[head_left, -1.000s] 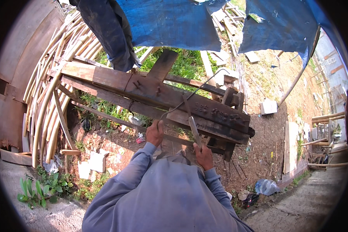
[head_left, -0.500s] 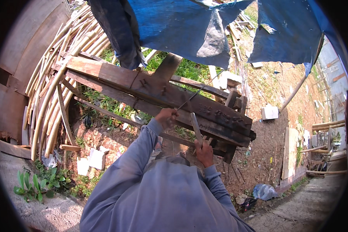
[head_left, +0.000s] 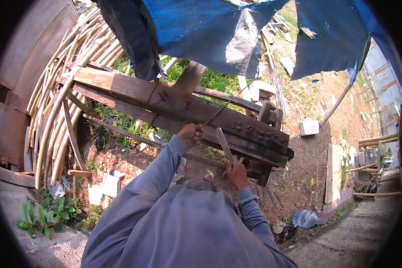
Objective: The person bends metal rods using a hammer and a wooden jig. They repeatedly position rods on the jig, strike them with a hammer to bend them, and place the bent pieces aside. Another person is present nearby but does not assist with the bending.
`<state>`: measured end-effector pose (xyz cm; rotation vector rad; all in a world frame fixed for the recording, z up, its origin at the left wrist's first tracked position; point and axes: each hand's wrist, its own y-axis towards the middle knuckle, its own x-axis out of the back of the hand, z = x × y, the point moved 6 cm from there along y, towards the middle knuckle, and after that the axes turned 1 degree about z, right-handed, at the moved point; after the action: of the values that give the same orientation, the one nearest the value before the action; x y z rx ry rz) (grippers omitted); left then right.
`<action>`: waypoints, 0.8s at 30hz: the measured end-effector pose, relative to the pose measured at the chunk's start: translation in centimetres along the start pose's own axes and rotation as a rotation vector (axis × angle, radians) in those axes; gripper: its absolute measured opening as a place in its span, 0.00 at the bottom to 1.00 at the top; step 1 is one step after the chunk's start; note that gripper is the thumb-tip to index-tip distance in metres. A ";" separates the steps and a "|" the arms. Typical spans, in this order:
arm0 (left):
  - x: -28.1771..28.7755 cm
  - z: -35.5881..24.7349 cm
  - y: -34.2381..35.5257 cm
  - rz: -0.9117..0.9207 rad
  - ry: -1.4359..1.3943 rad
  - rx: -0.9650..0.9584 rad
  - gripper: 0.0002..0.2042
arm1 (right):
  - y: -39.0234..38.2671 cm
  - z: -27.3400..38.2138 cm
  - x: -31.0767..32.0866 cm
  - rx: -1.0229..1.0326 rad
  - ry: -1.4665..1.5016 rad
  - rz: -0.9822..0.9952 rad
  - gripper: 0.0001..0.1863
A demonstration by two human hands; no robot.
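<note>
My left hand [head_left: 190, 135] is closed round the near end of a thin metal rod [head_left: 228, 104]. The rod slants up and to the right across a dark wooden bench [head_left: 134, 91] made of long beams. My right hand [head_left: 236, 173] grips the lower end of a straight greyish metal bar [head_left: 224, 143], whose kind I cannot make out. Its upper end leans left over the bench's near edge, apart from the rod. Short metal pegs [head_left: 232, 123] stand in several places along the bench top. Both sleeves are blue-grey.
Long bamboo poles [head_left: 53, 120] are piled at the left. A torn blue tarp [head_left: 192, 33] hangs over the far side. White blocks [head_left: 309, 127] lie on the dirt at the right. A clear plastic bottle [head_left: 305, 218] lies near a board at the lower right.
The view has shifted slightly. The bar in my right hand tilts a little more to the left. My left hand keeps its grip on the rod.
</note>
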<state>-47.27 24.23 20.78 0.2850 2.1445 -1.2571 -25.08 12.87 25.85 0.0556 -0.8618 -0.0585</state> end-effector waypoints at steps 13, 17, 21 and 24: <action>0.0 1.2 -1.3 0.023 -0.114 0.025 0.07 | -0.3 4.5 4.9 0.158 0.385 -0.257 0.21; -0.9 0.2 -1.7 0.057 -0.120 0.030 0.08 | 0.7 -0.3 1.4 -0.108 -0.053 0.112 0.21; 0.6 0.7 -1.3 0.030 -0.057 -0.005 0.09 | 0.9 3.7 4.7 -0.121 0.066 0.119 0.24; 0.8 1.2 -1.1 0.024 -0.010 0.003 0.10 | 1.2 6.1 7.1 0.026 0.423 -0.016 0.24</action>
<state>-47.95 22.51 20.63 0.3036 2.1246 -1.2462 -25.08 13.38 35.32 0.0950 -0.4395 -0.0482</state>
